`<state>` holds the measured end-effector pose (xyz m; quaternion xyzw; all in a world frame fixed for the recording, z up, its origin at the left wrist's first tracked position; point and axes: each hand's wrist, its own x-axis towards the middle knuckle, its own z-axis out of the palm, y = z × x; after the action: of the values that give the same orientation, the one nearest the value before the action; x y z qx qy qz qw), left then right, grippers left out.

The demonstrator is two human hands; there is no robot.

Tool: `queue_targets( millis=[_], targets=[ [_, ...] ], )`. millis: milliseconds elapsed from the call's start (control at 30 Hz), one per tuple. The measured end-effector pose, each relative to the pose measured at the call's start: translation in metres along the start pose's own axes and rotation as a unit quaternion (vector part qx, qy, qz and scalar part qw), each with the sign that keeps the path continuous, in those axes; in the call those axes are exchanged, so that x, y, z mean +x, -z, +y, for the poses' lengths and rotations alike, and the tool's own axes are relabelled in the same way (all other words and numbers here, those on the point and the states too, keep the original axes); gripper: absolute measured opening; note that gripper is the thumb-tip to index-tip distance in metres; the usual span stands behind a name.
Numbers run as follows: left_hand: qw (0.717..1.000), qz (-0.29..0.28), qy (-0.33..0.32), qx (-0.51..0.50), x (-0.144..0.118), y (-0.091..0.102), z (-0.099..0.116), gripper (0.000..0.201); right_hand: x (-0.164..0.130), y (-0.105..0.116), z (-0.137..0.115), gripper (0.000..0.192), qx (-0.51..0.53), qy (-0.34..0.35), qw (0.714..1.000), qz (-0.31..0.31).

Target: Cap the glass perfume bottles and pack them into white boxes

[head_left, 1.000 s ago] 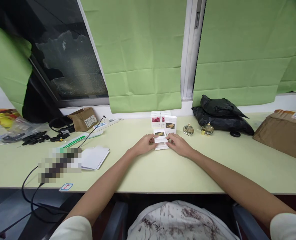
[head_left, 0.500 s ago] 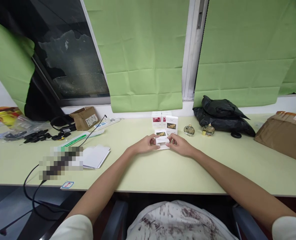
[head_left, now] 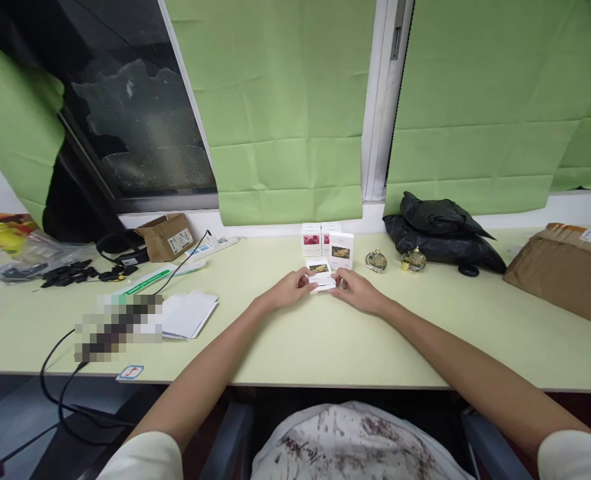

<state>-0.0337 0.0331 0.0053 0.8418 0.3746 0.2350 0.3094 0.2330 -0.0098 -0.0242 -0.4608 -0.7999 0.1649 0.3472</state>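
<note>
A small white carton (head_left: 320,270) with a yellow picture on its face lies tilted on the table, its near end toward me. My left hand (head_left: 291,288) grips its left side with bent fingers. On the opposite side, my right hand (head_left: 356,289) holds the same carton, thumb and fingers at its near right corner. The near end flap looks closed, with a barcode-like mark on it. Right behind stands an upright white box (head_left: 342,251) with a similar yellow picture. Farther back are white boxes with pink pictures (head_left: 311,240).
Two ornate glass bottles with gold tops (head_left: 376,261) stand to the right. Beyond them lie a black plastic bag (head_left: 445,233) and a large brown parcel (head_left: 565,270). On the left are white papers (head_left: 191,315), an open cardboard box (head_left: 168,239) and black cables.
The carton's near end was open half a second ago and now looks closed. Both hands stay at its sides, with the fingers shifted slightly.
</note>
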Motion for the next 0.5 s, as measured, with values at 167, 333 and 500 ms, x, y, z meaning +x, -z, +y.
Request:
queue_targets(
  millis=[167, 333, 500],
  targets=[
    [1.000, 0.001, -0.006, 0.019, 0.0009, -0.0007, 0.0010, 0.057, 0.0027, -0.0029, 0.0009, 0.021, -0.005, -0.009, 1.000, 0.017],
    [1.000, 0.000, -0.010, 0.030, 0.0009, -0.0005, 0.0000, 0.058, 0.0045, -0.0044, 0.0005, 0.018, -0.014, -0.003, 1.000, 0.024],
    [0.999, -0.010, -0.015, 0.039, 0.0003, -0.0007, -0.0021, 0.064, 0.0047, -0.0040, -0.0007, 0.017, -0.020, 0.010, 0.999, 0.026]
  ],
)
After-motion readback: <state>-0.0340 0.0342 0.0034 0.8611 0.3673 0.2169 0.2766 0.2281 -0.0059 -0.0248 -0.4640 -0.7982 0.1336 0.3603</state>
